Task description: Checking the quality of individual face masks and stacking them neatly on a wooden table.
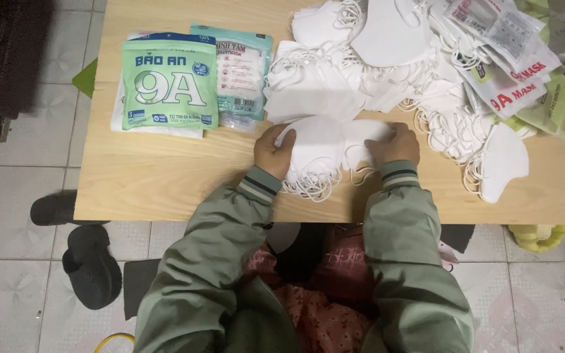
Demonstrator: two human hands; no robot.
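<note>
A small stack of white face masks (325,147) lies on the wooden table (165,176) near its front edge, ear loops hanging toward me. My left hand (273,151) grips the stack's left end and my right hand (395,145) grips its right end. Both arms wear green sleeves with striped cuffs. Behind the stack a large loose heap of white masks (374,59) spreads over the table's far middle and right.
Green and teal sealed mask packets (171,82) lie at the table's far left. Empty clear and green packets (524,59) pile at the far right. Dark slippers (86,261) sit on the tiled floor at the left, and a yellow-green object (537,235) under the right edge.
</note>
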